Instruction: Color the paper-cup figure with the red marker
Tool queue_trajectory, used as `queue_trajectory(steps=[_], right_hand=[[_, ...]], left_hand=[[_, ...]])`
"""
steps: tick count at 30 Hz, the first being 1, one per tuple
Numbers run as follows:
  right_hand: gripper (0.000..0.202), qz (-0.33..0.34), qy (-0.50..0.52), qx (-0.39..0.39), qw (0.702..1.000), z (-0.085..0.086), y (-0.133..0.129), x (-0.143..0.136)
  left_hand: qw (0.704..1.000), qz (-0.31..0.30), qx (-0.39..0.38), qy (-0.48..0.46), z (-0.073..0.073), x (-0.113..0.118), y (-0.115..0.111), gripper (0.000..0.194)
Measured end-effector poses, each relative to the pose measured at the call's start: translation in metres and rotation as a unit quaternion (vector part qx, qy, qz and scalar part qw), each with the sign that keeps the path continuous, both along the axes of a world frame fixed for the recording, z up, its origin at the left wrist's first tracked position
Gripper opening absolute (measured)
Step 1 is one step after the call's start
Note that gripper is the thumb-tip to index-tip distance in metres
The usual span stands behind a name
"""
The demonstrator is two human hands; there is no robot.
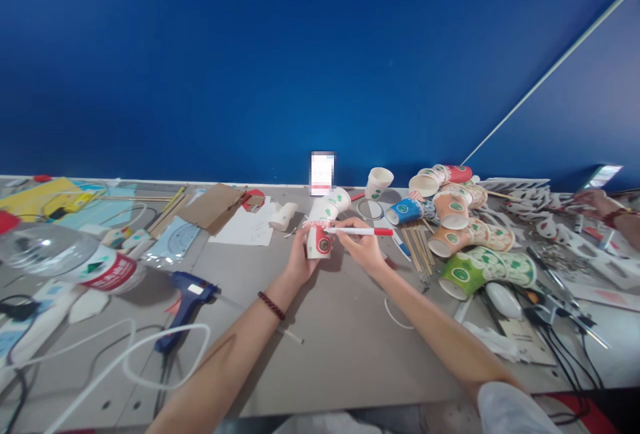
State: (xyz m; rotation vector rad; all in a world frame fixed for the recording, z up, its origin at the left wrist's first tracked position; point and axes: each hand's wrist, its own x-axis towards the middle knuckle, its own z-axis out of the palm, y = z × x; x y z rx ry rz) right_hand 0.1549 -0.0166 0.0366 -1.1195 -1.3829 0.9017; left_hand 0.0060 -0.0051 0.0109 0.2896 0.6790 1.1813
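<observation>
My left hand (299, 257) is wrapped round a paper cup (314, 246) with red colouring and a round emblem on its side. A white paper cup with green leaf marks (331, 206) adjoins its upper end at an angle. Between the fingers of my right hand (367, 251) is a red-and-white marker pen (377, 231), lying nearly level. Its tip end points left at the red pattern; whether it touches the cup I cannot tell. Behind the cups stands a phone (323, 174) with a lit, blurred screen.
Curved stacks of coloured cups, one green (465, 275), one orange (447, 242), lie right, near wooden sticks (417, 247). A single white cup (379, 184) stands behind. Left are a blue glue gun (186, 304), bottle (75, 261) and cardboard (213, 209). Another person's hand (597, 206) shows far right.
</observation>
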Motion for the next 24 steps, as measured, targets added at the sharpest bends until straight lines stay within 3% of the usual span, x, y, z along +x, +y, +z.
queue_trajectory(steps=[24], right_hand=[[0.008,0.027,0.022,0.003,0.999,0.0000,-0.0001,0.0001]], left_hand=[[1.000,0.006,-0.001,-0.006,-0.0025,0.0003,0.0004,0.026]])
